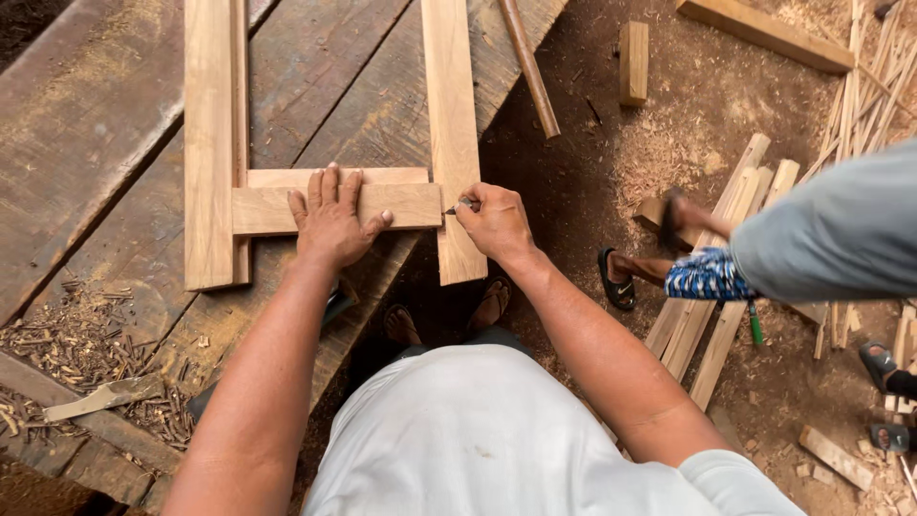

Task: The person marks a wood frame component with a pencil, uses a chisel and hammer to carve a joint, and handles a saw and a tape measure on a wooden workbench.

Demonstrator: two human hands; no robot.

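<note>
Left hand [330, 225] lies flat, fingers spread, pressing the short crosspiece [336, 207], whose long axis runs left–right between two upright rails. Right hand [495, 222], fingers closed on a pencil [460, 205], sets its tip at the crosspiece's right end, against the right rail [451, 134] on the table [86, 124].

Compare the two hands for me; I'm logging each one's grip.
The left hand lies flat, fingers spread, on the crosspiece; the right hand is curled around a pencil. The left holds nothing; the right's pencil tip meets the crosspiece's end beside the upright. Both are bare.
</note>
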